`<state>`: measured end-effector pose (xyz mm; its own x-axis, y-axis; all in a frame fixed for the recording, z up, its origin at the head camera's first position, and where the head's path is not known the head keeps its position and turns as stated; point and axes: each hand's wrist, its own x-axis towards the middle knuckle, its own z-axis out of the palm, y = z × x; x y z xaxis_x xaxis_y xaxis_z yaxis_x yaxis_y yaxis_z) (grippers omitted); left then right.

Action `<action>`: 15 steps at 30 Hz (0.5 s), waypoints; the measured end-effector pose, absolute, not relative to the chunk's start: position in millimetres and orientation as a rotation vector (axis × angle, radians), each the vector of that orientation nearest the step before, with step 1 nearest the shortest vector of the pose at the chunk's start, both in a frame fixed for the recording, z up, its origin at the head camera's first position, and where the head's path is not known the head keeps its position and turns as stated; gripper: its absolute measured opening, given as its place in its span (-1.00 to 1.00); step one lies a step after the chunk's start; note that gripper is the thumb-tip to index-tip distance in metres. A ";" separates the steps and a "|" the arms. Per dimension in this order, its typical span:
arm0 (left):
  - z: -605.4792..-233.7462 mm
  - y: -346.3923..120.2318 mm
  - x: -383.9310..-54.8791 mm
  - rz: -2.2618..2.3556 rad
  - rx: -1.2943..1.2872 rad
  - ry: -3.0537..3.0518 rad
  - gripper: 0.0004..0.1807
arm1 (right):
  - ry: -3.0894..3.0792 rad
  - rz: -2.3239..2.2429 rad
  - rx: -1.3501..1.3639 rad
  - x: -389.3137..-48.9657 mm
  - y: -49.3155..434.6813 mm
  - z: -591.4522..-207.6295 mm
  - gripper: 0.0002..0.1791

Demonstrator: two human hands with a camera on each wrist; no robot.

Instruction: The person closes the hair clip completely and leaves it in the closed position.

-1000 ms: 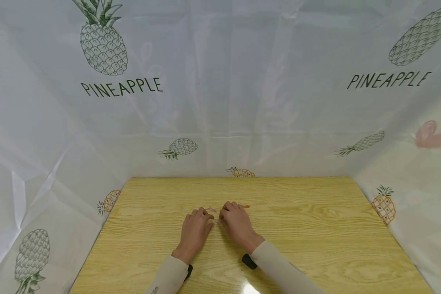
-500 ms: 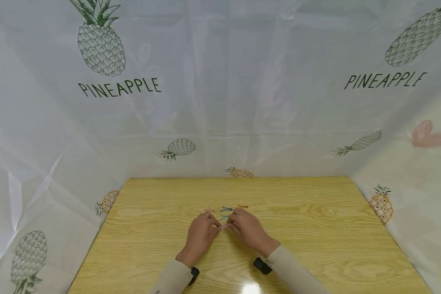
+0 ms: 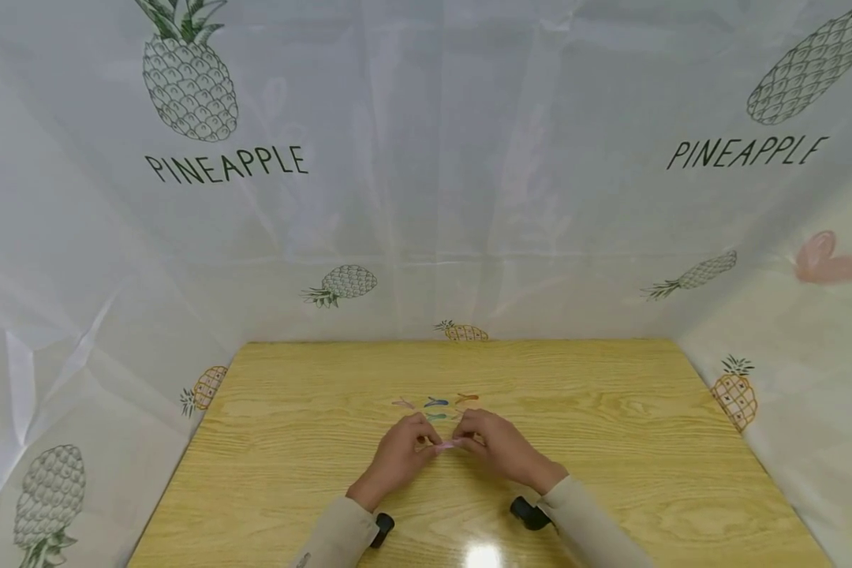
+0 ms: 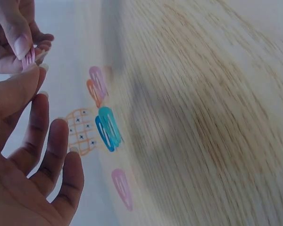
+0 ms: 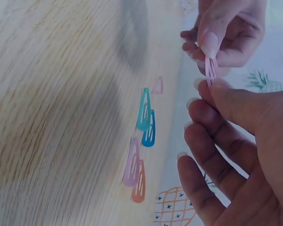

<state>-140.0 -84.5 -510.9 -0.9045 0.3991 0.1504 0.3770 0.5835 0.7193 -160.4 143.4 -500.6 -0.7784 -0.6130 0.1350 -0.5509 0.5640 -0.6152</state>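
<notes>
A pink snap hair clip (image 5: 211, 73) is held off the table between both hands. My left hand (image 3: 403, 451) pinches one end between thumb and index finger. Thumb and finger of my right hand (image 3: 504, 444) pinch the other end. In the right wrist view the clip's slotted middle shows between the two thumbs. Beyond the hands, a teal hair clip (image 5: 144, 110), a blue hair clip (image 5: 149, 129), an orange hair clip (image 5: 139, 183) and a lilac hair clip (image 5: 131, 162) lie on the table. Another pink hair clip (image 4: 122, 189) lies farther left.
The wood-grain table (image 3: 610, 442) spreads out on both sides of the hands. White sheeting (image 3: 468, 197) printed with pineapples rises at its back and sides. Dark bands with black blocks (image 3: 528, 513) sit at the wrists.
Both hands have drawn back toward the person and a little to the right, carrying the pink hair clip between them. The blue and teal hair clips behind them have come into sight.
</notes>
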 end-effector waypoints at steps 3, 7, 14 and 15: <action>-511.5 -81.9 -141.3 1.266 0.682 2.721 -0.93 | 2.631 -1.057 -1.005 -160.7 148.8 -500.3 -0.87; -511.4 -79.0 -142.7 1.308 0.707 2.656 -0.91 | 2.555 -1.117 -1.029 -161.8 154.6 -499.8 -0.86; -508.9 -75.8 -143.1 1.391 0.759 2.530 -0.91 | 2.439 -1.198 -1.103 -163.3 162.8 -497.8 -0.87; -509.0 -75.5 -143.1 1.399 0.766 2.512 -0.91 | 2.429 -1.204 -1.117 -163.0 164.2 -497.6 -0.87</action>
<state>-143.1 -75.5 -509.0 -0.8546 0.5094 0.1010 0.3542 0.4295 0.8307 -163.0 164.2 -497.6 -0.6910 -0.7098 0.1369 -0.5386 0.3793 -0.7524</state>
